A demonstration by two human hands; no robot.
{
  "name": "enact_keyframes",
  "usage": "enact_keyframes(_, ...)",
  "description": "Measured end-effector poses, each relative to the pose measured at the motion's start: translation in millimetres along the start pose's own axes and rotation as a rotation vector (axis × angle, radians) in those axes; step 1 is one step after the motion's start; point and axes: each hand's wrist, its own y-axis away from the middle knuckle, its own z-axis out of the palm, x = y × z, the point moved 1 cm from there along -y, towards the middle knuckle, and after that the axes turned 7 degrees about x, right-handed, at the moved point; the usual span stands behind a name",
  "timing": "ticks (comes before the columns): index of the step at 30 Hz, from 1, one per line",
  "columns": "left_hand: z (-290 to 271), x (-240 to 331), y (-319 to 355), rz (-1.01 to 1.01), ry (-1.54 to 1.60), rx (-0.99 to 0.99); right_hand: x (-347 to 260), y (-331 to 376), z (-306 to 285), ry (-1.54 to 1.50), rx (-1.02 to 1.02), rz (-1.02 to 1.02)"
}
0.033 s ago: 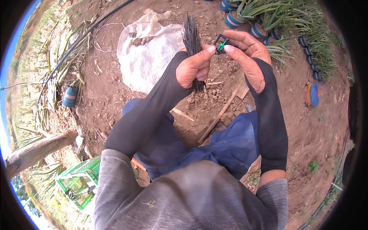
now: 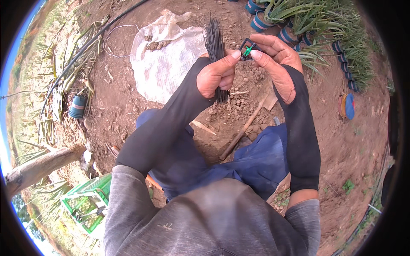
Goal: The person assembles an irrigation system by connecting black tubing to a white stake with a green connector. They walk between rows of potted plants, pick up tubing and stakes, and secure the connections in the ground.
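Observation:
In my closed left hand (image 2: pixel 217 77) is an upright bundle of thin black strips (image 2: pixel 215 37), gripped round its middle. The strips fan out a little above my fist, and their lower ends show beneath it. My right hand (image 2: pixel 277 53) pinches a small sprinkler head (image 2: pixel 247 50) between thumb and fingers. It has a black angular frame with a green piece at its centre. The tip of my left thumb is close to the frame's left side; whether it touches, I cannot tell. Both hands are raised in front of me, close together.
A white sack (image 2: pixel 166 55) lies on the soil beyond my left arm. Between my knees is a wooden-handled tool (image 2: pixel 245 128). Potted spiky plants (image 2: pixel 316 21) stand far right. A green crate (image 2: pixel 87 202) and a wooden post (image 2: pixel 47 168) are at left. A black hose (image 2: pixel 92 45) crosses far left.

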Motion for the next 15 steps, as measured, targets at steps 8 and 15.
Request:
enact_keyframes(8,-9,1,1,-0.062,0.05,-0.096,4,2,9,0.05,0.039,0.017)
enact_keyframes(15,-14,2,0,-0.095,0.011,-0.118,12,2,5,0.028,-0.018,0.258)
